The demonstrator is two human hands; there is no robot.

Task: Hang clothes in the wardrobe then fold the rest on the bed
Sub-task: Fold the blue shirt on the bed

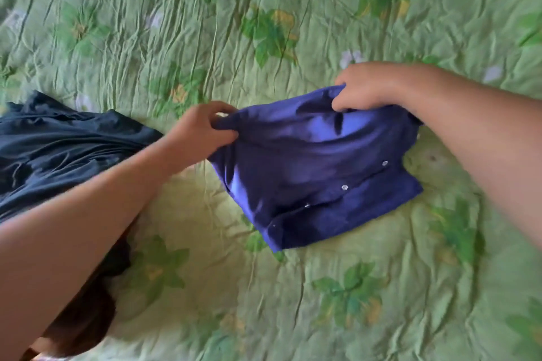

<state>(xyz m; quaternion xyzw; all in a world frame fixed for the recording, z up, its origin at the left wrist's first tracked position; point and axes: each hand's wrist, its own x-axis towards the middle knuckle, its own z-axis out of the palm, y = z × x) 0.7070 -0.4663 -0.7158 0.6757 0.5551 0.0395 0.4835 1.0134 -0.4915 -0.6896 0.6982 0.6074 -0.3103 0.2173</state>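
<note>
A blue-violet buttoned shirt (pixel 311 173), partly folded, lies on the green floral bedspread (pixel 205 23) in the middle of the view. My left hand (pixel 202 126) pinches its far left corner between thumb and fingers. My right hand (pixel 369 88) grips the far right corner, fingers curled over the cloth. The far edge is lifted between the two hands; the near edge with several small white buttons rests on the bed.
A dark navy garment (pixel 58 143) lies crumpled on the bed at the left, partly under my left forearm. A dark brown piece of clothing (pixel 85 319) shows at the lower left edge. Bedspread stretches far and to the right.
</note>
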